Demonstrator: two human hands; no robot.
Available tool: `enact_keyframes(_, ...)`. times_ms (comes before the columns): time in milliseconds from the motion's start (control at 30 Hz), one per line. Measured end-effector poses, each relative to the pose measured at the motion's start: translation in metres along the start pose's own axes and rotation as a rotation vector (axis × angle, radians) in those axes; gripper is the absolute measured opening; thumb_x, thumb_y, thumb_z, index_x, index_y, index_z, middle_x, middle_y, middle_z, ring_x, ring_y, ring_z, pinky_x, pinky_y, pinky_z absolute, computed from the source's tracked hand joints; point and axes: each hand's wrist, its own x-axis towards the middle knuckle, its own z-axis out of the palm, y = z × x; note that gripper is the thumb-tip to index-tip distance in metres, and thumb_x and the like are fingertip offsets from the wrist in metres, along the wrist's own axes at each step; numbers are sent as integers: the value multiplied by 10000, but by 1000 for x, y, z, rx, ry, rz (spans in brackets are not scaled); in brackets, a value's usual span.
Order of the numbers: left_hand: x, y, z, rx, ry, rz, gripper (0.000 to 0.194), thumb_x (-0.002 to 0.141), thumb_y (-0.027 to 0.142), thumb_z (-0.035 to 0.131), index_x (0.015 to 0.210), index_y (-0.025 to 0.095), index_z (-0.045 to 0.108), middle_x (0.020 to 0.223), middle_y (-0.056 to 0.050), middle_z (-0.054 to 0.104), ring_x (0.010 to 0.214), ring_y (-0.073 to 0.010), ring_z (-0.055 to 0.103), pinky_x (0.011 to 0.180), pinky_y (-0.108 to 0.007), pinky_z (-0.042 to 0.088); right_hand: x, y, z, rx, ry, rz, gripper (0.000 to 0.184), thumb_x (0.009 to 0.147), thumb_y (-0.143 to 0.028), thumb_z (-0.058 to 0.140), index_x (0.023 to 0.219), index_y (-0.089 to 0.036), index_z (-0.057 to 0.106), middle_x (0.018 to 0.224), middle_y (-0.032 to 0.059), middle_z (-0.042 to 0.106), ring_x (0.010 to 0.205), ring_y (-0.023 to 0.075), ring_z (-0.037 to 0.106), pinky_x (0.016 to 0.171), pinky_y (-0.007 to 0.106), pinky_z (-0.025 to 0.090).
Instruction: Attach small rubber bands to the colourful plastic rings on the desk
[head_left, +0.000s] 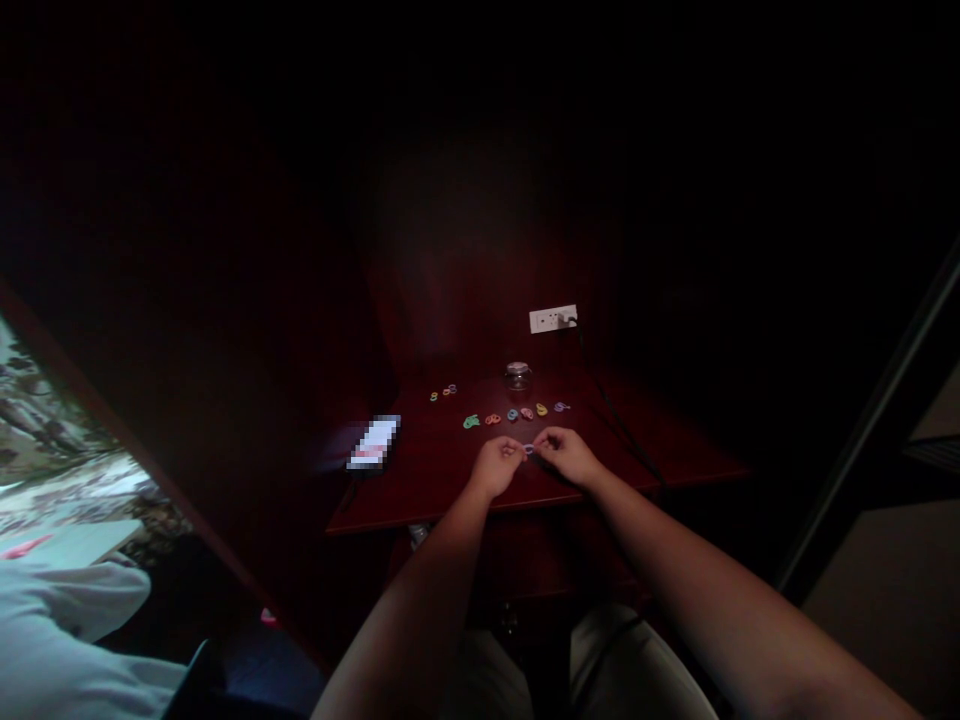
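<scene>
Between my two hands is a small lilac hair tie [529,450], pinched near the front of the dark red desk [435,490]. My left hand [500,465] grips its left side with closed fingers. On the opposite side, my right hand [568,455] pinches it too. Just beyond the hands lies a row of small piles of similar bands: green [471,422], orange [493,419], blue [512,415], pink [527,413], yellow [541,410] and purple [561,407]. A few mixed-colour bands [448,390] lie farther back on the left.
A lidded glass jar [517,378] stands behind the row. To the left lies a lit phone [374,443]. A black cable [611,400] runs from the wall outlet [553,319] down across the desk's right side. A person's pale sleeve [67,630] shows at lower left.
</scene>
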Motion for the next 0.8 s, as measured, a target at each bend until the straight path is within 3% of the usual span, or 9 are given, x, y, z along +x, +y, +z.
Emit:
enact_keyframes(500,0,2,1,-33,3,-36,96,640,131,478,664,109,568,620,-29,606,556,-91,517,550,-195,379,2,3,1,0,-25,17,226,632,-342,555,683,-122,564,461,-24,484,407,75,411,399,187,304)
enact_keyframes(800,1,-2,2,-140,31,-40,121,683,143,461,777,122,533,630,-24,595,520,-69,490,522,-184,378,0,1,1,18,-22,-4,203,638,-329,546,660,-128,539,465,-37,458,411,67,394,397,180,292)
